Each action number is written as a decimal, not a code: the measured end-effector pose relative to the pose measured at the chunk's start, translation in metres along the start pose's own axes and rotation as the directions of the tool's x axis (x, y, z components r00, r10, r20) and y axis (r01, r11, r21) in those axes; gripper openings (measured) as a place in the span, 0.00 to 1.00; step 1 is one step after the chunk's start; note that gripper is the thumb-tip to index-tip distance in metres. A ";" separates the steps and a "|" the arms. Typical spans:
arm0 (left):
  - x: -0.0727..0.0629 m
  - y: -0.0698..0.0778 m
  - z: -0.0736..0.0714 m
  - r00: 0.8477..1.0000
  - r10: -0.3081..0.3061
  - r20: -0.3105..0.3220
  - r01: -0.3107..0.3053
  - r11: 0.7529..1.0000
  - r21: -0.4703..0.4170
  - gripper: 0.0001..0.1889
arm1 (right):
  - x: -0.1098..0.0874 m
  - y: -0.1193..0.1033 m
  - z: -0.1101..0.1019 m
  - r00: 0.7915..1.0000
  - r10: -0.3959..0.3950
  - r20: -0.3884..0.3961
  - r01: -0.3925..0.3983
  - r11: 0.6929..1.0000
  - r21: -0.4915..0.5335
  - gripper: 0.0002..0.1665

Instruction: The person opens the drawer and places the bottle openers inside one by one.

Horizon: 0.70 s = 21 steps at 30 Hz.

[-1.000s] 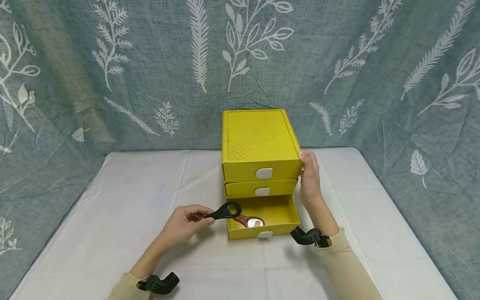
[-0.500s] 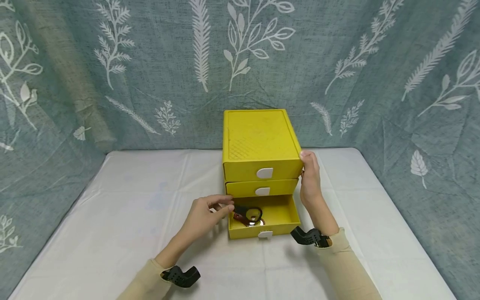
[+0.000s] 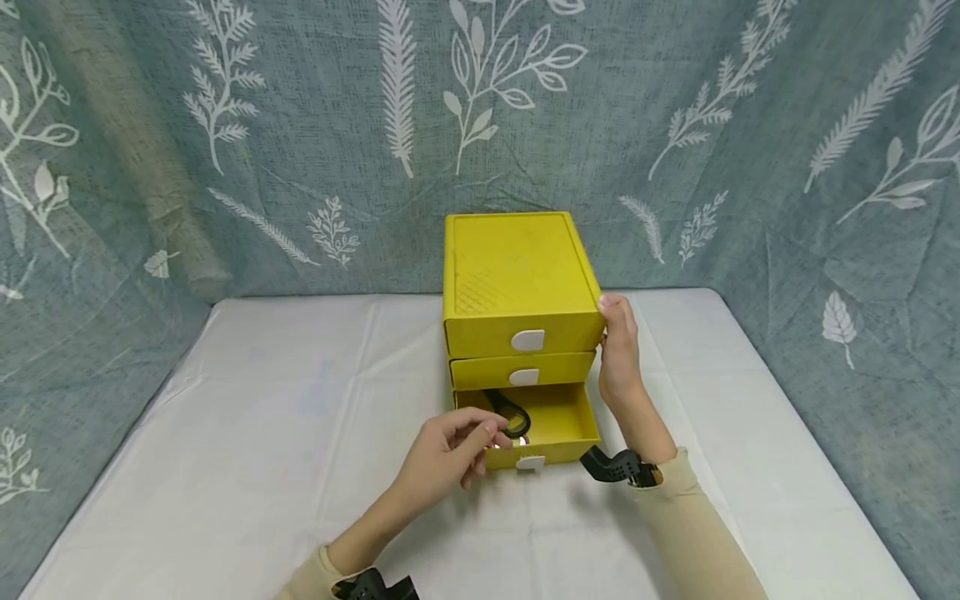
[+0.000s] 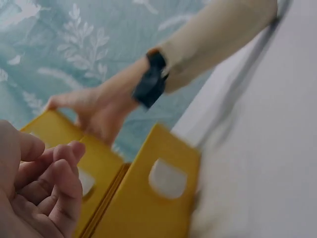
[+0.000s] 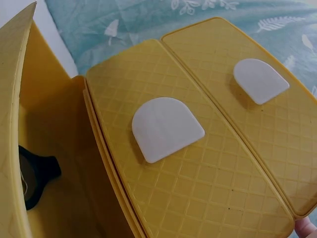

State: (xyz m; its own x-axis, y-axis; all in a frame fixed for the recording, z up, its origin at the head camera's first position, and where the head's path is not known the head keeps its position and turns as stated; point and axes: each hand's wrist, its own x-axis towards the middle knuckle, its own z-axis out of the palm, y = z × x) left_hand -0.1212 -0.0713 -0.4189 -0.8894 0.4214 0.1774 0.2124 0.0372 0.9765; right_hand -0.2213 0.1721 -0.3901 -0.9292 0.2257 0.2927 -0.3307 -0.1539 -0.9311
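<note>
A yellow drawer cabinet (image 3: 517, 258) stands on the table, its bottom drawer (image 3: 562, 452) pulled out. Inside that drawer lies a black ring-headed tool (image 3: 497, 402) with a short handle, also visible in the right wrist view. Only a shiny bit of the red-handled tool shows beneath it. My left hand (image 3: 447, 454) is at the drawer's front left, fingers loosely curled; the left wrist view shows nothing between them. Whether it touches the drawer front is unclear. My right hand (image 3: 621, 358) grips the cabinet's upper right front corner, thumb at the top edge, fingers against the side.
The two upper drawers, with white tabs (image 3: 528, 340), are closed. White cloth (image 3: 285, 400) covers the table on both sides of the cabinet. A green curtain (image 3: 300, 125) with white leaf prints hangs behind and at the sides.
My left hand has carried the black tool into the bottom drawer, let go of it, and moved right to the drawer's front. The right hand has stayed on the cabinet.
</note>
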 end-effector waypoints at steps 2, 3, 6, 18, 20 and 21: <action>-0.002 0.000 0.009 0.998 -0.025 0.053 0.026 0.999 -0.020 0.12 | 0.000 0.000 0.000 1.000 0.003 0.003 -0.003 1.000 -0.002 0.13; -0.003 -0.001 0.013 0.996 -0.041 0.077 0.043 0.999 -0.020 0.12 | 0.000 -0.001 0.000 1.000 0.003 0.004 -0.003 1.000 -0.004 0.13; -0.006 -0.006 0.024 0.989 -0.083 0.125 0.086 0.996 -0.018 0.13 | 0.001 -0.002 0.000 1.000 0.003 0.003 -0.003 1.000 -0.002 0.13; -0.009 -0.028 0.040 0.973 -0.191 0.131 0.184 0.981 0.070 0.15 | 0.003 -0.002 0.000 1.000 0.000 0.013 0.000 1.000 0.002 0.12; -0.010 -0.029 0.040 0.972 -0.200 0.123 0.191 0.978 0.081 0.15 | 0.002 -0.002 0.000 1.000 0.003 0.012 -0.003 1.000 0.001 0.12; -0.011 -0.029 0.041 0.972 -0.203 0.116 0.194 0.978 0.082 0.15 | 0.003 -0.002 0.000 1.000 0.004 0.012 -0.004 1.000 0.002 0.12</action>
State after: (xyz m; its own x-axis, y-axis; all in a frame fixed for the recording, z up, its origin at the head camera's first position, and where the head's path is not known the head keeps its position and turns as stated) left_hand -0.1011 -0.0400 -0.4542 -0.8609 0.5073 -0.0399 0.0680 0.1923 0.9790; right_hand -0.2230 0.1732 -0.3879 -0.9324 0.2134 0.2915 -0.3272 -0.1567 -0.9319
